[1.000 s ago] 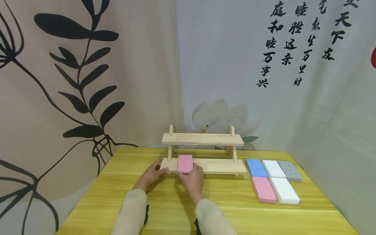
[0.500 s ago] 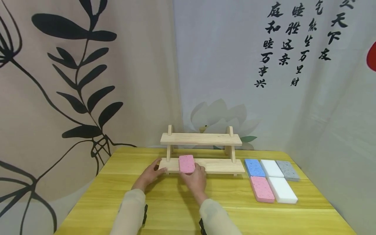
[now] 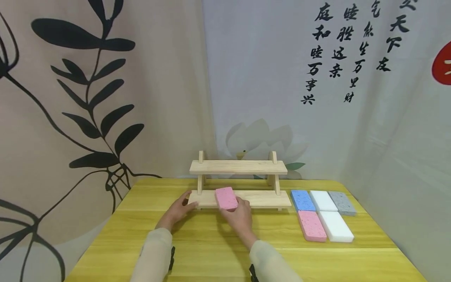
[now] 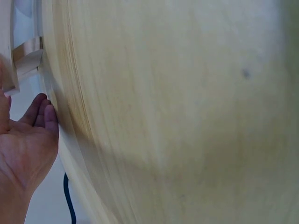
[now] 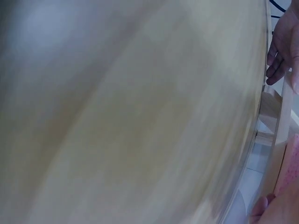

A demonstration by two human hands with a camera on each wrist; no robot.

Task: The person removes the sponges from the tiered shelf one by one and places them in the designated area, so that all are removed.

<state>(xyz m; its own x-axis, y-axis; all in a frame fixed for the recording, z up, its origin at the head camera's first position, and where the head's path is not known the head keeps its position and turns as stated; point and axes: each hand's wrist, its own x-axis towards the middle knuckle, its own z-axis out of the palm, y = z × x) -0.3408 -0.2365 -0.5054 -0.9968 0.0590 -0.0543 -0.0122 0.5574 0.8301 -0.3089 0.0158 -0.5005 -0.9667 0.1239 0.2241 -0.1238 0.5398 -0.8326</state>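
A pink sponge (image 3: 226,196) is pinched in my right hand (image 3: 242,220) at the front of the lower board of a two-tier wooden shelf (image 3: 262,199). It sits turned at an angle to the board; whether it still touches the wood I cannot tell. My left hand (image 3: 177,210) holds the left end of that lower board, thumb at its front corner. In the left wrist view the left hand's fingers (image 4: 39,114) reach past the wood. The right wrist view catches only part of the pink sponge (image 5: 292,163) at its edge.
On the yellow wooden table (image 3: 197,250), right of the shelf, lie a blue sponge (image 3: 303,200), another pink sponge (image 3: 312,226), two white sponges (image 3: 335,226) and a grey sponge (image 3: 342,203), side by side. A printed curtain (image 3: 169,98) hangs behind the table.
The pink sponge has slid to the right along the lower board with my right hand and turned from straight to slanted. My left hand keeps its hold on the shelf end.
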